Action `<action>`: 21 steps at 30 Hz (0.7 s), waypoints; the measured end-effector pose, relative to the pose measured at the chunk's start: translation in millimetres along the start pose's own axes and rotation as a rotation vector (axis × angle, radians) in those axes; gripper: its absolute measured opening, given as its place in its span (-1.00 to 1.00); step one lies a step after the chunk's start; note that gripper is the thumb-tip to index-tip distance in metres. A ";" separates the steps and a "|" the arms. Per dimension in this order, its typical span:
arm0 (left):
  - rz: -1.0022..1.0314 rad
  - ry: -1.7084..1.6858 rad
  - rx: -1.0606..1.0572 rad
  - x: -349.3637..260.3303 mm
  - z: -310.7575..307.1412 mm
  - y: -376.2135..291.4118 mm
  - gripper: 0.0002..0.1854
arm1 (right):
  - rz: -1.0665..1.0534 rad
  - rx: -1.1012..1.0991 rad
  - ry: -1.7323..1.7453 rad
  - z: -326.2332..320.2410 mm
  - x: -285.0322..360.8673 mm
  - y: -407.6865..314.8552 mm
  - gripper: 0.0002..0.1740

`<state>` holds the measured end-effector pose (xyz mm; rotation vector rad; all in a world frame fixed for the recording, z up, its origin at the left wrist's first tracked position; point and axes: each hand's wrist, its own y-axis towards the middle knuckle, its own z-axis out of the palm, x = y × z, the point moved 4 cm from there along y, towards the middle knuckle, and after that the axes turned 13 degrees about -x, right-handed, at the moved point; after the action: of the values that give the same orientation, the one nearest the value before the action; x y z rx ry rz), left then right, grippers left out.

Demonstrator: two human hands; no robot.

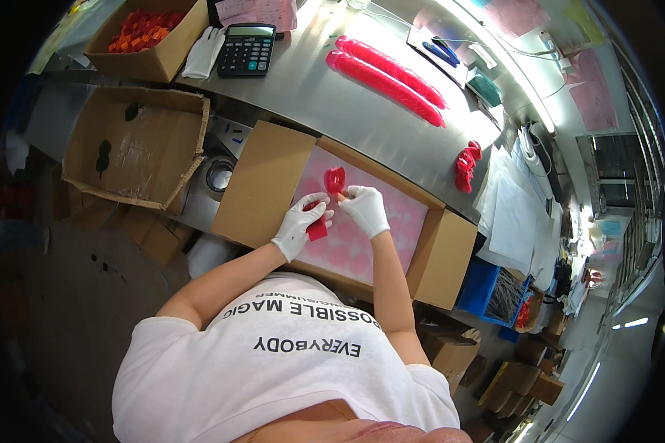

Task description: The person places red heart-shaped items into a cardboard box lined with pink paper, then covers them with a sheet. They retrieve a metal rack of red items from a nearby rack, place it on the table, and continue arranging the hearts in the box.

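Note:
My left hand [300, 222], in a white glove, grips a dark red flat folded piece [317, 228]; its material is unclear. Between the fingers of my right hand [367, 209], also gloved but with a bare fingertip showing, is a glossy red rounded piece [334, 178] with a hollow-looking face. Both hands are close together above an open cardboard box [446, 257]. Inside that box, a translucent sheet [360, 257] covers pink round shapes. On the steel table beyond, two long rows of nested glossy red pieces [388, 83] lie side by side.
A small red cluster [466, 166] sits near the table's right end. At left are an empty-handed white glove [204, 52], a calculator [247, 50], a carton of orange-red pieces [144, 33], a worn open carton [136, 149] and a tape roll [220, 174]. A blue crate [479, 288] stands right.

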<state>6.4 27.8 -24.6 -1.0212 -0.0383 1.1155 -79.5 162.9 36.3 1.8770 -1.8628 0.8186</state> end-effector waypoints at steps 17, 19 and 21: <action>0.003 0.003 0.012 1.6 12.3 3.5 -0.57 | 0.321 -0.221 -0.755 -104.1 -176.8 0.6 -0.72; 0.095 0.081 -0.005 -0.3 26.6 3.0 -0.50 | 0.337 -0.123 -0.807 -103.3 -161.7 -10.3 -0.73; 0.194 0.165 -0.023 0.7 38.1 5.2 -0.48 | 0.138 -0.023 -0.566 -85.2 -112.5 -24.6 -0.73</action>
<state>-15.8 53.6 -6.7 -1.1526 0.1846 1.2039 -62.4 305.0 33.5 2.1372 -2.3334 0.3100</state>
